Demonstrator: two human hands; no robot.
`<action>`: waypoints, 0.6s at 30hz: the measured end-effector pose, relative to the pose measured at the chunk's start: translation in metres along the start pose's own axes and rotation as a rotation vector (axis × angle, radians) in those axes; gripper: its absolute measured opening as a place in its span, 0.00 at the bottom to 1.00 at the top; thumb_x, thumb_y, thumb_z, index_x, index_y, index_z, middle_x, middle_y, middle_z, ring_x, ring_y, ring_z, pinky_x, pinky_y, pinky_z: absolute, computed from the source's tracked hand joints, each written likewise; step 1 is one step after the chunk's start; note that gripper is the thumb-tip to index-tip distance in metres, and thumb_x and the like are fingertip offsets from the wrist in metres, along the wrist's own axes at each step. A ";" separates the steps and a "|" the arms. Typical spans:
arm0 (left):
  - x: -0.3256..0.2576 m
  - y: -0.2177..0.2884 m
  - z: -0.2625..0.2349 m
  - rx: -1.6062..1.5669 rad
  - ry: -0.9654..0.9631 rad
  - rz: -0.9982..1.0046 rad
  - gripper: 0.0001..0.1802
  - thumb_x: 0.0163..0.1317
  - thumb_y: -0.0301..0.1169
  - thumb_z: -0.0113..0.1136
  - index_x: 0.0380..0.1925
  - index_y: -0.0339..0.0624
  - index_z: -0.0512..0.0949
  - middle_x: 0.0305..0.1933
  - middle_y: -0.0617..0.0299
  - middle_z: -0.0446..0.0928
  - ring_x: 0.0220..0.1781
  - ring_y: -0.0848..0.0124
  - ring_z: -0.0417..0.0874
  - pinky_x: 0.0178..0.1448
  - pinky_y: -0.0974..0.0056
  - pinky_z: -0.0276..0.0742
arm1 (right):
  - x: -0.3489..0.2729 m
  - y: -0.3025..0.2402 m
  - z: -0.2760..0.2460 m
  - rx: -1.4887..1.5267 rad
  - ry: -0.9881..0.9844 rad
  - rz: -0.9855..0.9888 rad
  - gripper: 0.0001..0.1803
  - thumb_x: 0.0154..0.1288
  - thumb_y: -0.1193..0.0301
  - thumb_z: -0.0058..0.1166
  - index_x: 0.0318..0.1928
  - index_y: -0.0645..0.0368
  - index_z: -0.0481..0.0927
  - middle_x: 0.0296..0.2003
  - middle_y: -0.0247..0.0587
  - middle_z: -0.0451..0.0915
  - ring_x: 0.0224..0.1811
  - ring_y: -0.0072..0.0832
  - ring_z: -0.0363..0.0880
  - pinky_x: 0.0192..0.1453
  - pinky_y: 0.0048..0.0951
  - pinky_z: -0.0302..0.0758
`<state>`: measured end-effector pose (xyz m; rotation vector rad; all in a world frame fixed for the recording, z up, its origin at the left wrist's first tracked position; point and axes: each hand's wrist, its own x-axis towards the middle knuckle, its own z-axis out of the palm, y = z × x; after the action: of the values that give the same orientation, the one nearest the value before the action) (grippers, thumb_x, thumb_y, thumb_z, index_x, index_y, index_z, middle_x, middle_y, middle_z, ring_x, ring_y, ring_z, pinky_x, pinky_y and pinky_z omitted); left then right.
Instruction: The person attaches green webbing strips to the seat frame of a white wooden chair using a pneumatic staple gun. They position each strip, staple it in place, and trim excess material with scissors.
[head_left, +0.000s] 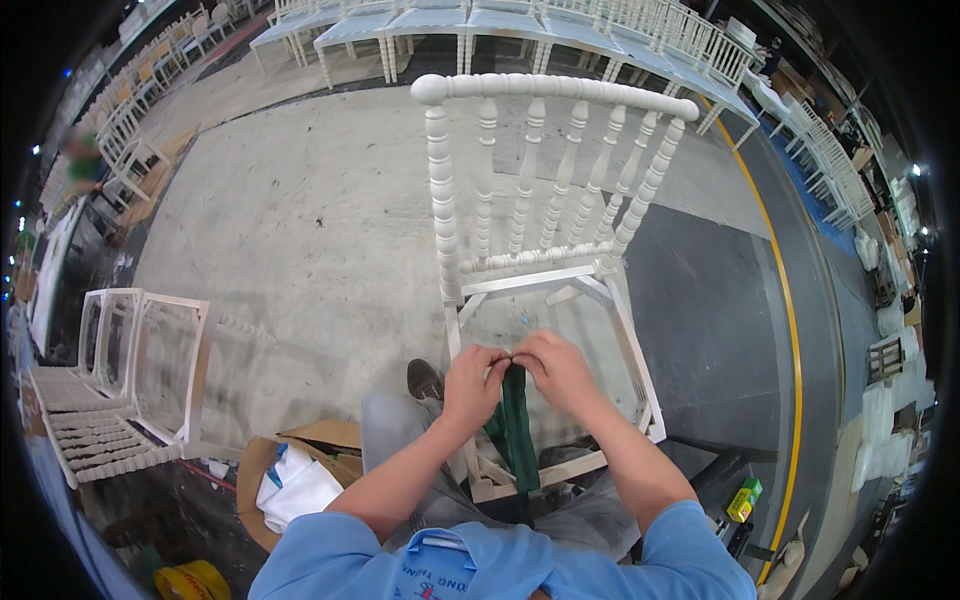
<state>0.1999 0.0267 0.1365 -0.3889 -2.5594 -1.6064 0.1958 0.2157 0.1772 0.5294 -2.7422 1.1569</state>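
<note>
From the head view, I see the left hand (pixel 474 388) and right hand (pixel 555 370) close together, fingertips pinching the upper end of a dark green strip (pixel 516 430). It trails down between the forearms, before a white chair (pixel 530 280) with an open seat frame.

A chair (pixel 535 259) stood before the person (pixel 490 565), more chairs (pixel 505 22) far behind it; to the left, cloth (pixel 300 487) lay in a carton (pixel 251 490).
</note>
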 end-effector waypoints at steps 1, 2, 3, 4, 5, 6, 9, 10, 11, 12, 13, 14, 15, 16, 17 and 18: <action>0.011 -0.014 0.004 0.012 -0.008 -0.029 0.08 0.64 0.29 0.67 0.42 0.41 0.83 0.42 0.52 0.81 0.49 0.50 0.82 0.52 0.50 0.76 | 0.014 0.014 0.009 -0.017 -0.022 0.009 0.06 0.65 0.74 0.62 0.42 0.59 0.85 0.38 0.46 0.82 0.45 0.47 0.82 0.48 0.43 0.79; 0.021 -0.029 0.009 0.067 0.062 -0.047 0.09 0.64 0.29 0.67 0.44 0.41 0.83 0.45 0.50 0.81 0.50 0.49 0.81 0.53 0.49 0.76 | 0.029 0.029 0.020 -0.016 -0.035 0.047 0.06 0.66 0.73 0.61 0.41 0.59 0.86 0.39 0.47 0.82 0.45 0.47 0.82 0.49 0.44 0.79; 0.030 -0.044 0.015 0.122 0.133 -0.065 0.11 0.64 0.29 0.67 0.46 0.41 0.82 0.47 0.49 0.80 0.52 0.49 0.81 0.54 0.49 0.76 | 0.045 0.045 0.033 -0.014 -0.048 0.085 0.06 0.66 0.72 0.61 0.41 0.58 0.86 0.39 0.48 0.82 0.45 0.48 0.82 0.49 0.45 0.79; 0.038 -0.058 0.020 0.178 0.203 -0.083 0.13 0.64 0.29 0.67 0.48 0.41 0.81 0.49 0.48 0.80 0.54 0.49 0.81 0.55 0.48 0.77 | 0.059 0.060 0.046 -0.029 -0.091 0.186 0.06 0.66 0.72 0.60 0.41 0.58 0.86 0.39 0.48 0.83 0.45 0.49 0.83 0.49 0.46 0.78; 0.043 -0.071 0.026 0.211 0.237 -0.109 0.14 0.65 0.30 0.67 0.51 0.42 0.81 0.53 0.46 0.78 0.56 0.47 0.80 0.57 0.48 0.76 | 0.070 0.075 0.059 -0.018 -0.060 0.171 0.06 0.66 0.72 0.61 0.40 0.58 0.87 0.39 0.49 0.83 0.45 0.49 0.83 0.50 0.47 0.78; 0.047 -0.083 0.031 0.245 0.270 -0.134 0.16 0.66 0.31 0.66 0.53 0.43 0.81 0.56 0.44 0.77 0.59 0.46 0.79 0.59 0.48 0.76 | 0.082 0.089 0.070 -0.025 -0.059 0.226 0.06 0.65 0.72 0.61 0.40 0.58 0.87 0.39 0.49 0.83 0.45 0.50 0.83 0.50 0.47 0.79; 0.059 -0.107 0.046 0.255 0.244 -0.168 0.20 0.67 0.34 0.66 0.59 0.50 0.81 0.67 0.33 0.67 0.66 0.39 0.74 0.66 0.47 0.73 | 0.115 0.124 0.100 -0.027 -0.024 0.280 0.06 0.65 0.71 0.62 0.38 0.59 0.88 0.39 0.50 0.84 0.45 0.50 0.84 0.50 0.47 0.79; 0.063 -0.111 0.049 0.262 0.156 -0.239 0.21 0.67 0.35 0.65 0.61 0.53 0.81 0.71 0.28 0.63 0.68 0.36 0.73 0.68 0.46 0.71 | 0.123 0.132 0.108 -0.020 0.002 0.256 0.06 0.65 0.70 0.62 0.38 0.58 0.88 0.38 0.50 0.85 0.45 0.50 0.84 0.51 0.47 0.79; 0.067 -0.114 0.051 0.241 0.188 -0.196 0.22 0.68 0.36 0.65 0.62 0.55 0.80 0.72 0.28 0.62 0.69 0.36 0.72 0.69 0.46 0.71 | 0.130 0.137 0.115 -0.046 -0.016 0.326 0.07 0.65 0.69 0.62 0.38 0.58 0.88 0.38 0.50 0.85 0.45 0.50 0.84 0.51 0.47 0.79; 0.072 -0.116 0.052 0.237 0.161 -0.216 0.23 0.69 0.37 0.65 0.63 0.57 0.80 0.73 0.28 0.61 0.70 0.36 0.71 0.70 0.46 0.71 | 0.135 0.142 0.120 -0.063 0.009 0.252 0.07 0.66 0.68 0.61 0.38 0.57 0.88 0.37 0.50 0.86 0.45 0.49 0.84 0.51 0.47 0.79; 0.077 -0.117 0.053 0.227 0.113 -0.270 0.23 0.69 0.38 0.64 0.65 0.59 0.80 0.74 0.28 0.59 0.72 0.37 0.70 0.71 0.47 0.71 | 0.139 0.146 0.123 -0.108 -0.002 0.253 0.08 0.66 0.66 0.61 0.38 0.57 0.88 0.37 0.49 0.86 0.44 0.49 0.84 0.51 0.47 0.80; 0.079 -0.116 0.054 0.208 0.149 -0.233 0.23 0.70 0.39 0.63 0.65 0.60 0.81 0.74 0.29 0.59 0.71 0.37 0.71 0.70 0.47 0.72 | 0.141 0.148 0.126 -0.174 -0.036 0.314 0.09 0.67 0.65 0.61 0.37 0.56 0.89 0.36 0.49 0.87 0.44 0.48 0.85 0.50 0.47 0.80; 0.082 -0.115 0.054 0.259 0.147 -0.236 0.23 0.70 0.39 0.63 0.65 0.61 0.80 0.74 0.30 0.59 0.70 0.38 0.72 0.70 0.48 0.72 | 0.144 0.151 0.127 -0.166 -0.025 0.256 0.10 0.67 0.64 0.61 0.37 0.55 0.89 0.36 0.48 0.87 0.43 0.48 0.85 0.50 0.47 0.80; 0.078 -0.112 0.055 0.293 0.133 -0.269 0.23 0.70 0.39 0.63 0.65 0.61 0.80 0.74 0.31 0.58 0.69 0.38 0.72 0.69 0.48 0.73 | 0.140 0.151 0.129 -0.173 -0.050 0.269 0.10 0.67 0.62 0.61 0.37 0.54 0.89 0.35 0.47 0.87 0.42 0.47 0.85 0.49 0.47 0.80; 0.079 -0.110 0.056 0.341 0.067 -0.354 0.23 0.71 0.39 0.62 0.65 0.62 0.80 0.74 0.32 0.58 0.68 0.38 0.73 0.69 0.48 0.73 | 0.140 0.153 0.129 -0.206 -0.117 0.341 0.11 0.67 0.61 0.61 0.37 0.54 0.89 0.34 0.46 0.87 0.41 0.47 0.86 0.49 0.47 0.80; 0.078 -0.108 0.056 0.329 0.114 -0.315 0.23 0.71 0.39 0.62 0.65 0.62 0.80 0.74 0.33 0.58 0.68 0.39 0.73 0.69 0.48 0.73 | 0.138 0.154 0.130 -0.172 -0.044 0.264 0.11 0.67 0.61 0.61 0.37 0.53 0.89 0.34 0.45 0.88 0.41 0.46 0.86 0.49 0.47 0.80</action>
<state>0.0995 0.0449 0.0342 0.1369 -2.8303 -1.2005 0.0148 0.1847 0.0162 0.1787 -2.9817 0.9513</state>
